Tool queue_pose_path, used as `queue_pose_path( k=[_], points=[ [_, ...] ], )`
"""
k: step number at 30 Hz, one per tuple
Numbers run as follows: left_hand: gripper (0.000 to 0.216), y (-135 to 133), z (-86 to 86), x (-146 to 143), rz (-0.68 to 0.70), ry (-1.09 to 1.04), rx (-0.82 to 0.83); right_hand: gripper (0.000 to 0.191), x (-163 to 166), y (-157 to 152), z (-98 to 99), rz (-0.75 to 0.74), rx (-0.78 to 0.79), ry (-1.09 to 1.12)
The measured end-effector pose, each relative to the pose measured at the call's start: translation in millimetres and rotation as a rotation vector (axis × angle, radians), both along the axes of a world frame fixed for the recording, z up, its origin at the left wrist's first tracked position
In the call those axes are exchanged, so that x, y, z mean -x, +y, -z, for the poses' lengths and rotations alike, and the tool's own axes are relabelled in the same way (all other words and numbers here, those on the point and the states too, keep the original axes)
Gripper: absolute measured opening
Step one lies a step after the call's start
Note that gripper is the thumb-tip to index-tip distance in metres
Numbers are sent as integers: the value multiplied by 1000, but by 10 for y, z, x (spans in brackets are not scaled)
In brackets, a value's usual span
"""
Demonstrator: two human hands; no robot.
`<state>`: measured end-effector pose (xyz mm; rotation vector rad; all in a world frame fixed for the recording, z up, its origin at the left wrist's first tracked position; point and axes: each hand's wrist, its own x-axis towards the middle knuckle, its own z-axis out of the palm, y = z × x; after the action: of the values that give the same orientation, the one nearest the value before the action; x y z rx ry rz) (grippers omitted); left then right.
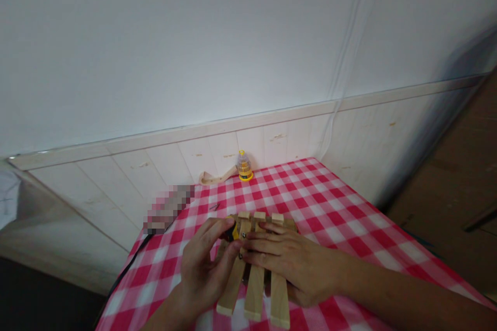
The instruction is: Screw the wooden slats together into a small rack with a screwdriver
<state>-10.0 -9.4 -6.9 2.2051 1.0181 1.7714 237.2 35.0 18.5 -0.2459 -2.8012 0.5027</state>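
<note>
Red-and-white checked cloth (318,199) spreads across the lower half of the head view, which I monitor remotely. On it, at lower centre of the frame, lies the slatted wooden assembly (254,295), its three pale slats side by side with their near ends at the bottom edge. Left hand (204,258): grasping a yellow-and-black tool (235,231) between thumb and fingers, above the leftmost slat; I cannot make out the tool's tip. Right hand (287,256): laid across the slats from the right, fingers extended towards the left hand; I cannot tell whether its thumb grips from below. Small metal parts (240,256) show at its fingertips, too small for me to identify. Above and left of the hands, thin metal pieces (214,207) lie on the cloth. At the cloth's far edge, upper centre of the lower half, I register a yellow-based container (244,169) standing upright just beside a curved wooden part (215,180). At left, a pixelated object (169,211) connects to a black cable (134,258) running towards the lower left. White panelling (166,165) borders the cloth behind.
</note>
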Motion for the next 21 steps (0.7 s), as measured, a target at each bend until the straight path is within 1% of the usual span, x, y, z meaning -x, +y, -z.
queue_pose_path(
  k=[7, 12, 21],
  points=[
    [55, -18, -28, -17, 15, 12, -4, 67, 9, 7, -11, -5, 23, 6],
    [54, -16, -20, -12, 13, 2, -3, 67, 6, 8, 5, 2, 13, 9],
    [51, -12, -18, -4, 0, 11, 7, 70, -1, 7, -1, -5, 45, 13]
  ],
)
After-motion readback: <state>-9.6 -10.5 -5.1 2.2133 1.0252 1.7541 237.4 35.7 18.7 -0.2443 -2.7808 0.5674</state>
